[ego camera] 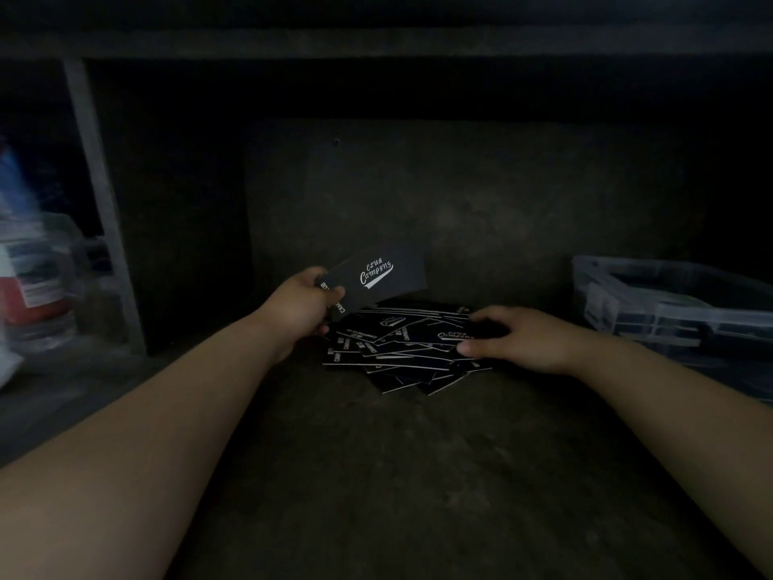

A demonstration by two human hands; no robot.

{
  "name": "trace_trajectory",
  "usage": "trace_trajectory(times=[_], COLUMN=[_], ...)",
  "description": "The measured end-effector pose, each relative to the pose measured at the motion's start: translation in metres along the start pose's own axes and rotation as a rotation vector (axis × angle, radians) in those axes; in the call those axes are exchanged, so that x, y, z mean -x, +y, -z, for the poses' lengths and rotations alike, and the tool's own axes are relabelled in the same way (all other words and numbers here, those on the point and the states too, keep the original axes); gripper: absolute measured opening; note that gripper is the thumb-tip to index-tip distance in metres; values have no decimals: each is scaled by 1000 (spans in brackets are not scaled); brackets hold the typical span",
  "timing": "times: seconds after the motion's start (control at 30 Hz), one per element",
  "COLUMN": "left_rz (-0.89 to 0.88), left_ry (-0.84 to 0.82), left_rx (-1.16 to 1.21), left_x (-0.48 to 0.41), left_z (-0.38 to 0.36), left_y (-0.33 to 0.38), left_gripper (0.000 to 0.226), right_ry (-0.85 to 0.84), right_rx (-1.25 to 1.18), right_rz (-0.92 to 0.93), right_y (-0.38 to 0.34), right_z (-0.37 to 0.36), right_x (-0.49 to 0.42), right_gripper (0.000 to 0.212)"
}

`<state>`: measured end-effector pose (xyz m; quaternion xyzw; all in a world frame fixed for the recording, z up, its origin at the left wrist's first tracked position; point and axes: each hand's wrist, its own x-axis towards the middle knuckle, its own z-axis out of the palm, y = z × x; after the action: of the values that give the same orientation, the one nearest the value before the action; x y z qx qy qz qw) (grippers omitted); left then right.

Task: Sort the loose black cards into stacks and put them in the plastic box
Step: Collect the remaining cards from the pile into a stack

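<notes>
Gripping black cards (376, 278) in the left hand (305, 305), seemingly to build a stack, the person rested the right hand (518, 337) on the loose pile (401, 349), its grip unclear, near the plastic box (669, 303).

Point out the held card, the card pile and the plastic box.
held card (378, 278), head view, on its white logo.
card pile (401, 349), head view, middle of the heap.
plastic box (652, 320), head view, its clear front wall.
</notes>
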<state>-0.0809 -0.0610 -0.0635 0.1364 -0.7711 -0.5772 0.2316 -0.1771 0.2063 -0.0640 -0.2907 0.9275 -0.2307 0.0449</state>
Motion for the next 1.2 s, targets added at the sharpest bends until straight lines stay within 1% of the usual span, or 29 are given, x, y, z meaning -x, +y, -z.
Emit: trace_trajectory(times=[0.13,0.23,0.37,0.57,0.67,0.73,0.8,0.87,0.93,1.0,1.07,1.13,1.2], left_rz=[17,25,13,7,13,23,24,23,23,17,0,-15,-34], left_ry=[-20,-27,-27,-49,-50,-43,-48,-55,-56,-43,-17,10,30], left_rx=[-18,-38,-40,-30,-33,-42,-46,-42,-45,-43,-29,-22,-11], left_x=[2,3,4,1,0,-1,-3,-3,-2,-2,-3,-5,-6], left_z=[0,-1,-1,-1,-2,-1,0,0,-1,-1,-1,-1,0], left_y=[0,0,0,-3,-2,-2,-4,-4,-4,-3,-3,-4,-5], left_gripper=[16,10,20,16,16,16,10,15,17,10,12,12,12], right_ry=[39,88,53,87,77,89,119,145,137,57,-5,3,22], right_rx=[-73,-31,-2,-105,-159,-234,-350,-448,-519,-659,-868,-1051,-1162], right_rz=[33,40,-12,-11,-33,-66,-113,-164,-229,-278,-344,-413,-435], right_y=[-2,-1,2,-1,-4,-7,-7,-8,-8,-9,-5,2,1], right_z=[3,-1,-7,-3,-4,-7,-11,-13,-8,3,15,23,27], right_x=[1,0,-3,-4,-5,-7,-10,-13,-14,-10,-5,-2,0], right_gripper=[71,71,74,56,55,58,62,68,70,64,58,55,53])
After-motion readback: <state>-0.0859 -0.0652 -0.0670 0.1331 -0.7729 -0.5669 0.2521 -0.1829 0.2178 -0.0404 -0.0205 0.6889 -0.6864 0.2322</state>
